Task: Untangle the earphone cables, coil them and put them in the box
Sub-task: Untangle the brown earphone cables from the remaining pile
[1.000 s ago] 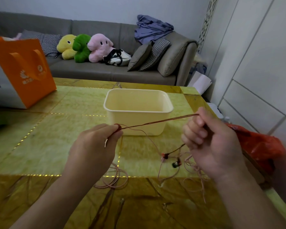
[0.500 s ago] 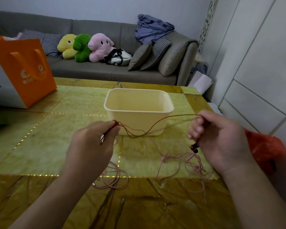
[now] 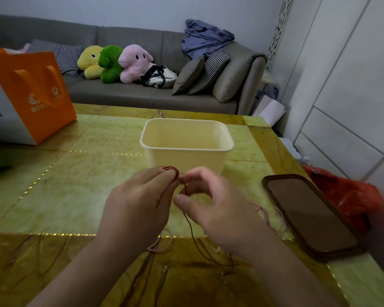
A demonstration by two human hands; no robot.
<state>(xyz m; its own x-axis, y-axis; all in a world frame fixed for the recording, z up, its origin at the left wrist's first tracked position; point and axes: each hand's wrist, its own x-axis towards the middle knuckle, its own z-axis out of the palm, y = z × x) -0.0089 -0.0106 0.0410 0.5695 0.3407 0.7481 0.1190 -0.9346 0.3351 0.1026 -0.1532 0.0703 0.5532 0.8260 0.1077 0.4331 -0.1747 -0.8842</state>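
Just in front of the box (image 3: 186, 149), our left hand (image 3: 138, 204) pinches the dark cable (image 3: 175, 172) (looped); our right hand (image 3: 217, 207) pinches it alongside.

Room light is dim and flat, with a cool grey cast on the wall behind the sofa (image 3: 129, 94). My table (image 3: 60, 185) gives a soft sheen; thin bright glints run along its inlaid seams left of the cream box (image 3: 186, 158). Shadows are weak and diffuse; the near table edge below my left hand (image 3: 138, 204) goes dark. My right hand (image 3: 220, 209) is motion-blurred at the fingertips. The phone (image 3: 308, 213) right of the box reflects dully. Wide-angle distortion bends the cabinet (image 3: 353, 96) lines at the right edge.
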